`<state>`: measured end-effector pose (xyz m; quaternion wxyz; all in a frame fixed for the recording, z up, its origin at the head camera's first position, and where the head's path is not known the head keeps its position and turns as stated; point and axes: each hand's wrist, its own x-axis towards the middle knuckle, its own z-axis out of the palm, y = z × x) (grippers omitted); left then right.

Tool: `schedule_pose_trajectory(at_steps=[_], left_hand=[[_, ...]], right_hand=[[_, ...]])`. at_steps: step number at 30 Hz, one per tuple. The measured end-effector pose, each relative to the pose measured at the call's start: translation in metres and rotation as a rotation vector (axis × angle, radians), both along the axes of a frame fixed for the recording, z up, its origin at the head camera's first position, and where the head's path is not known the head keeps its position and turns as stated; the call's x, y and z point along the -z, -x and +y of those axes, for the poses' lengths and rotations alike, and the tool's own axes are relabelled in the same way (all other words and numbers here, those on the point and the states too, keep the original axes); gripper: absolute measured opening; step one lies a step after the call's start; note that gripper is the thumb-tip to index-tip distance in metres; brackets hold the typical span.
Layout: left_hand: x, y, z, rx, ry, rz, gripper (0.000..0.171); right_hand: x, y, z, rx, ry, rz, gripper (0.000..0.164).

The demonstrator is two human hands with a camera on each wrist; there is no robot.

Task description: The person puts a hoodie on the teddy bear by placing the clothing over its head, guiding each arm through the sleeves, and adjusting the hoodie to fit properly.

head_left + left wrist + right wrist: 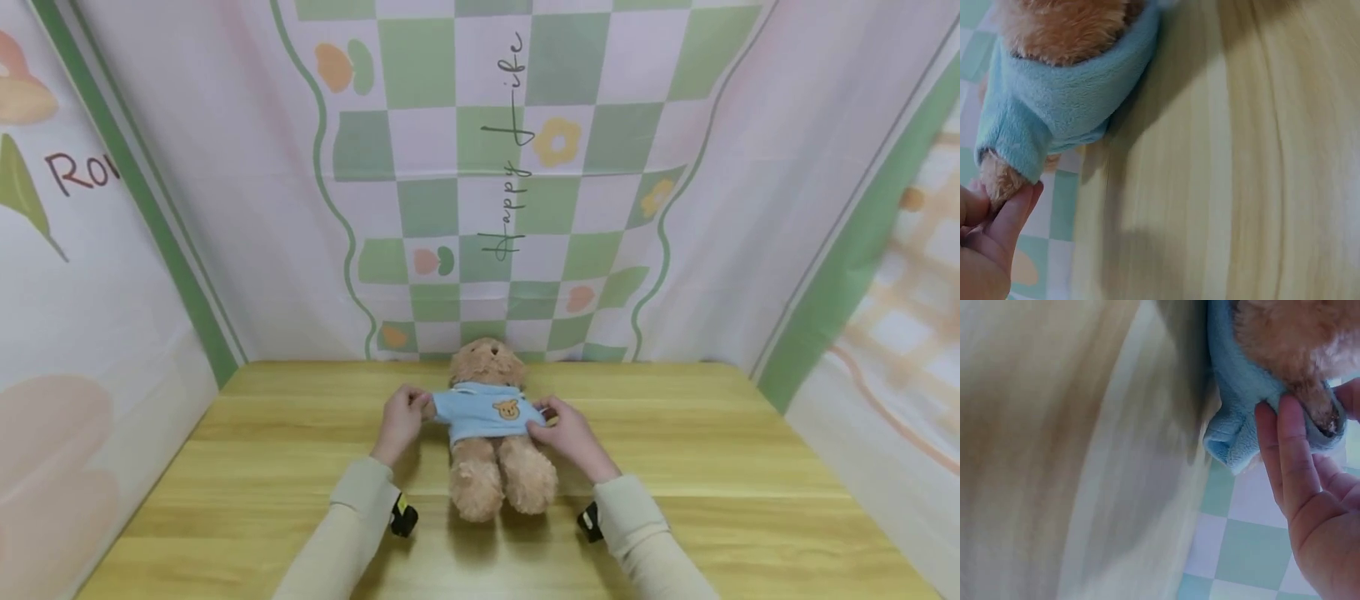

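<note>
A light-brown teddy bear (487, 364) lies on its back, head toward the far edge, wearing a pale blue shirt (468, 417) with a bear-face patch (507, 409). My left hand (401, 423) pinches the furry paw (1001, 178) that sticks out of one sleeve (1019, 134). On the opposite side, my right hand (568, 433) holds the shirt by its lower side edge. In the right wrist view, fingers (1297, 450) lie against the cloth, and a brown furry arm (1315, 406) shows inside the shirt's edge. A loose fold of blue cloth (1225, 440) hangs beside them.
The wood-grain table (300, 475) extends around the bear. Behind it hangs a green-and-white checked cloth (491, 133), with printed cloth walls at left and right. A black device (403, 517) sits at the left wrist, another (590, 522) at the right.
</note>
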<state>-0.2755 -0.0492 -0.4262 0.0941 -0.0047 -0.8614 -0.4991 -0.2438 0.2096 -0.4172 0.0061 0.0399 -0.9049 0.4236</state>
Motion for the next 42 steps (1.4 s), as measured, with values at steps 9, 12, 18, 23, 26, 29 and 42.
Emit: schedule_pose_trajectory(at_steps=[9,12,18,23,26,29,42], left_hand=[[-0.004,0.003,-0.008,0.066,-0.007,-0.097,0.022],[-0.013,0.002,-0.007,0.072,0.052,-0.085,0.030],[-0.036,-0.002,0.013,0.227,0.333,0.095,0.039],[-0.043,-0.008,0.037,0.474,0.595,0.260,0.055],[-0.037,-0.011,0.045,0.535,0.657,0.287,0.065],[-0.028,-0.014,0.049,0.549,0.648,0.263,0.068],[-0.010,-0.023,0.064,0.453,0.695,0.313,0.059]], right_hand=[[-0.001,-0.002,0.000,-0.034,0.036,-0.003,0.038],[-0.001,-0.002,0.000,-0.086,0.043,0.024,0.044],[0.001,-0.002,-0.003,-0.144,0.059,0.082,0.048],[0.001,-0.003,-0.009,-0.115,0.076,0.113,0.047],[0.001,-0.004,-0.015,-0.078,0.086,0.106,0.046],[0.001,-0.004,-0.019,-0.041,0.092,0.091,0.044],[0.004,-0.002,-0.025,0.067,0.022,0.138,0.021]])
